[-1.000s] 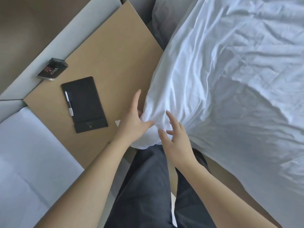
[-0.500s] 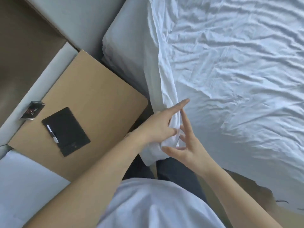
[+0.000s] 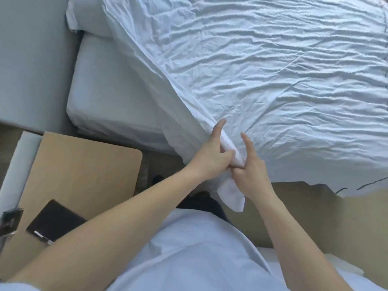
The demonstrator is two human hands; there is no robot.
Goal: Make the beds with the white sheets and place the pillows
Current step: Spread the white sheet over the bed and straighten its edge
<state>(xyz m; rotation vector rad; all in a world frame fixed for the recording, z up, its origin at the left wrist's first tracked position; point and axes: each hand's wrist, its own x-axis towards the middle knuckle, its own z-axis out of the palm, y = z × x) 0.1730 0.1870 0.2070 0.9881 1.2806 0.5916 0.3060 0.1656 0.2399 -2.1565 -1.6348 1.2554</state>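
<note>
A wrinkled white sheet (image 3: 262, 66) covers most of the bed. Its near corner is gathered into a thick roll that hangs off the bed's edge. My left hand (image 3: 212, 156) grips that roll from the left, index finger stretched along it. My right hand (image 3: 251, 171) holds the same roll from the right, index finger raised, the other fingers curled round the cloth. The bare mattress (image 3: 109, 95) shows at the head end, left of the sheet. A pillow (image 3: 84, 15) lies at the top left, partly under the sheet.
A tan bedside table (image 3: 84, 169) stands at the left, carrying a black notepad holder (image 3: 52, 221) with a pen. A small dark packet (image 3: 10, 219) sits at the far left edge. A grey headboard panel (image 3: 31, 59) rises behind. Brown floor (image 3: 304, 217) lies below the bed.
The view has swung up over the bed. Both hands have closed on the sheet's corner and drawn it out along the bed's edge; the sheet now lies flatter.
</note>
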